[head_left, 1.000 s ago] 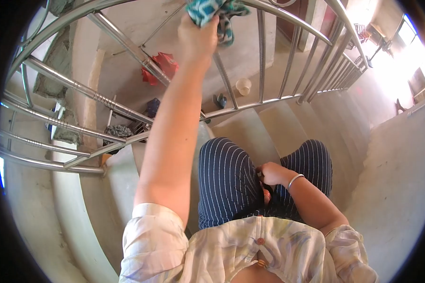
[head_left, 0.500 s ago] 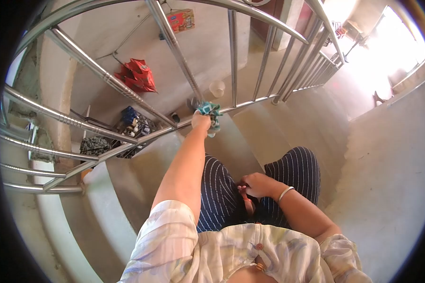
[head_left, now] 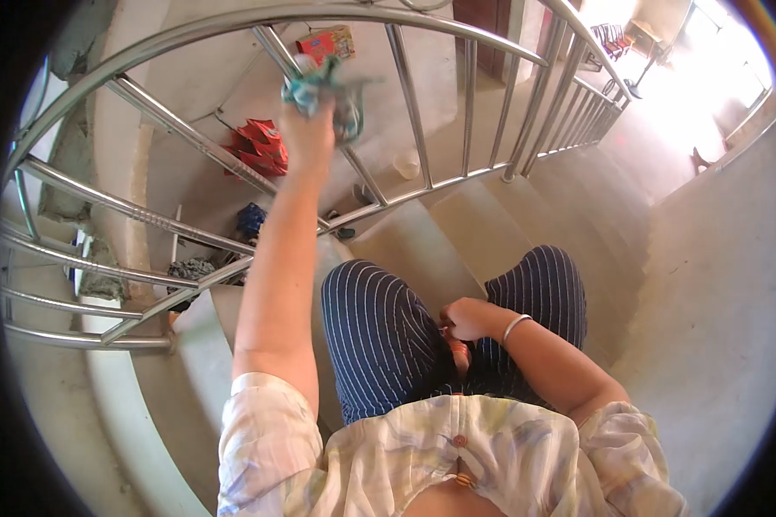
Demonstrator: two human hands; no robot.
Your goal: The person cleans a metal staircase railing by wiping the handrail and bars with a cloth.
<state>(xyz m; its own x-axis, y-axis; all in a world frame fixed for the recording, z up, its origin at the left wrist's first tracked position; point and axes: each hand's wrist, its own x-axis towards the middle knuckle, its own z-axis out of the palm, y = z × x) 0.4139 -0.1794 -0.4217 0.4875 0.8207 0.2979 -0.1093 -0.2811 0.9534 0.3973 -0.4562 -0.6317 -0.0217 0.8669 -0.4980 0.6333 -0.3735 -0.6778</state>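
My left hand (head_left: 309,129) is closed on a teal and white patterned cloth (head_left: 347,108), which is blurred. The cloth is against a slanting metal baluster (head_left: 276,50) of the stair railing, a little below the curved handrail (head_left: 319,12). My left arm reaches far forward. My right hand (head_left: 467,318), with a silver bangle on its wrist, rests between my knees, its fingers curled. Whatever those fingers hold, if anything, is hidden. Striped dark trousers (head_left: 375,336) cover my bent legs.
Concrete steps (head_left: 409,241) curve down to the right beside the railing. Beyond the bars are a red bag-like object (head_left: 260,148), a red box (head_left: 328,43), a pale bucket (head_left: 407,164) and dark shoes. A pale wall (head_left: 716,258) stands at the right.
My left hand first went down the baluster to its foot with the cloth, and is now back up near the handrail. My right hand has stayed between my knees. The view has shifted slightly.
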